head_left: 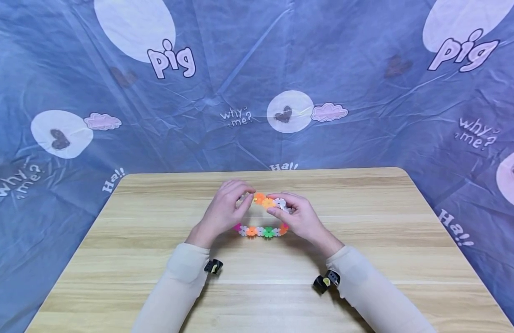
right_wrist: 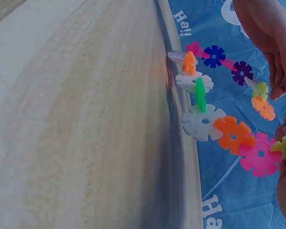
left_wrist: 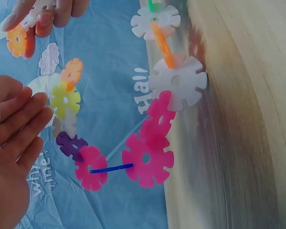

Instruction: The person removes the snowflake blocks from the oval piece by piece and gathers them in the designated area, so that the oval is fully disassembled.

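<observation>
A chain of colourful flower-shaped interlocking discs (head_left: 268, 232) curves between both hands, its lower arc near the tabletop. My right hand (head_left: 302, 215) pinches its right end, where pale and orange-yellow discs (head_left: 269, 203) stick out toward the left. My left hand (head_left: 221, 210) is close to the other end, with thumb and fingers apart. In the left wrist view its fingers look loosely bent beside a yellow disc (left_wrist: 65, 99) and the orange end disc (left_wrist: 72, 70); whether they touch is unclear. Pink discs (left_wrist: 148, 160) hang lower, joined by a blue one seen edge-on.
The wooden table (head_left: 261, 300) stretches out on all sides of the hands. Behind it hangs a blue printed cloth (head_left: 248, 69). Black wrist cameras are strapped at the left cuff (head_left: 213, 266) and the right cuff (head_left: 326, 281).
</observation>
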`<control>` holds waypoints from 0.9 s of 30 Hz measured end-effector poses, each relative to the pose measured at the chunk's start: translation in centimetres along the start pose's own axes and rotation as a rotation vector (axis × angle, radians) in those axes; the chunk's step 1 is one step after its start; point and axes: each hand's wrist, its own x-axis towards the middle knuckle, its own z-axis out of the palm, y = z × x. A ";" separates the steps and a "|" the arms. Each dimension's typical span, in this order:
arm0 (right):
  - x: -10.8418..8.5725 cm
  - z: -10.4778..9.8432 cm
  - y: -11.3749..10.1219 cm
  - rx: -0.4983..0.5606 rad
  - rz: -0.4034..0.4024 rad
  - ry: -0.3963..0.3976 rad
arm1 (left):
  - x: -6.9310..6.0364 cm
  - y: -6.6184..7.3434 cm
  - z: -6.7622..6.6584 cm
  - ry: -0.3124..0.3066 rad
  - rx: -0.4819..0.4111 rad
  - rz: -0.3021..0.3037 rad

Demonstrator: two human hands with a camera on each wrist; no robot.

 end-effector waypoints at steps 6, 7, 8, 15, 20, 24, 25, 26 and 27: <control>0.2 0.1 0.0 0.009 -0.013 0.002 | -0.1 0.5 -0.2 -0.013 -0.032 0.019; 0.2 0.2 0.0 0.010 -0.015 0.004 | -0.1 0.6 -0.2 -0.015 -0.037 0.019; 0.2 0.2 0.0 0.010 -0.017 0.006 | -0.1 0.7 -0.3 -0.016 -0.042 0.019; 0.2 0.1 -0.3 0.006 -0.010 0.013 | -0.3 1.1 -0.3 -0.022 -0.110 0.003; 0.2 0.2 -0.4 0.012 0.005 0.010 | -0.4 1.4 -0.1 -0.033 -0.166 -0.007; 0.2 0.2 -0.5 0.023 0.005 0.010 | -0.4 1.7 0.0 -0.052 -0.186 -0.050; 0.2 0.3 -0.5 0.025 0.004 0.012 | -0.4 1.7 0.1 -0.057 -0.191 -0.062; 0.2 0.3 -0.5 0.028 0.003 0.014 | -0.4 1.8 0.1 -0.064 -0.197 -0.077; 0.2 0.3 -0.4 0.030 0.002 0.017 | -0.4 1.8 0.1 -0.070 -0.200 -0.090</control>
